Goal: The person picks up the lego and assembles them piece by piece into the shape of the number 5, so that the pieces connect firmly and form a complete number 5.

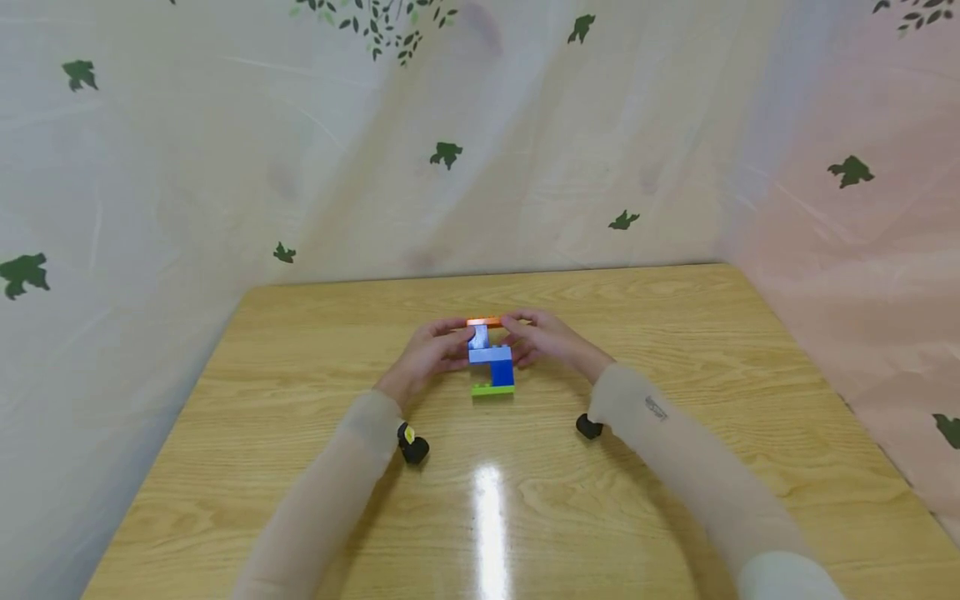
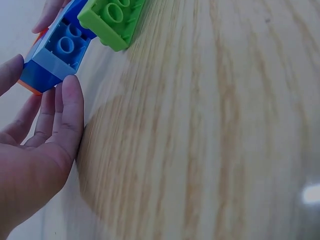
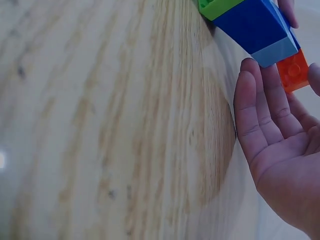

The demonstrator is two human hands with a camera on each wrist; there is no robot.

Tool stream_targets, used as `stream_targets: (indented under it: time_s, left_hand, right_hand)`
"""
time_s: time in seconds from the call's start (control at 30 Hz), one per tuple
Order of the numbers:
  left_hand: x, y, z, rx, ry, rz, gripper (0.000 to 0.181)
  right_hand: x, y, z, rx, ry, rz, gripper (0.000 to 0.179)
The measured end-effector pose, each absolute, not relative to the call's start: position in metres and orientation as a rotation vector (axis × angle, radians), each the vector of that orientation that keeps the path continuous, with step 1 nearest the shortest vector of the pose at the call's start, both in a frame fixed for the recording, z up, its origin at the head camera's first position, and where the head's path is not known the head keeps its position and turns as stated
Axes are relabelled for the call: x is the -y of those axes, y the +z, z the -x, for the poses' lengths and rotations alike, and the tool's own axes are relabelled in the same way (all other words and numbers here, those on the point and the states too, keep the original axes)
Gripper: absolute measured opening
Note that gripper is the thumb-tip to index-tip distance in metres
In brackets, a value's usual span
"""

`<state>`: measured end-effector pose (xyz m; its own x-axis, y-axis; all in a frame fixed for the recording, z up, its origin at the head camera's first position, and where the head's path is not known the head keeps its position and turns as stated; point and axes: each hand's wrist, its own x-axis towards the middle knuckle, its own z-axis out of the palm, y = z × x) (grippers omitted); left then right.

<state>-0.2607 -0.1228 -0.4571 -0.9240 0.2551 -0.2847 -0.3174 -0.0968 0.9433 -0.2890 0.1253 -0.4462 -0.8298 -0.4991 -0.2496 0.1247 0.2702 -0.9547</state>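
A zigzag stack of toy building bricks stands between my hands. From the bottom it has a lime green brick (image 1: 492, 391), a dark blue brick (image 1: 502, 372), a light blue brick (image 1: 490, 355), another blue brick (image 1: 479, 337) and an orange brick (image 1: 484, 322) on top. My left hand (image 1: 427, 350) pinches the upper blue brick from the left, thumb in front, fingers behind. On the right, my right hand (image 1: 546, 337) holds the orange brick's end with the thumb, while its other fingers (image 3: 246, 100) reach beside the light blue brick. Studs show on the green brick in the left wrist view.
The stack is over the far half of a wooden table (image 1: 570, 517). Behind the table's back edge hangs a pale cloth (image 1: 360, 192) with green leaf and bird shapes, and a similar cloth runs along the right side. Black camera mounts (image 1: 414, 450) hang under both wrists.
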Motion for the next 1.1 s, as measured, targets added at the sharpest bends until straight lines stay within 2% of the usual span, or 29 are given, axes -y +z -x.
stream_targets:
  time_s: [1.1]
  left_hand:
    - [0.118,-0.460,0.275,-2.030,1.887,0.176,0.059]
  right_hand:
    - [-0.119,-0.458,0.305,-2.098,-1.493,0.214,0.056]
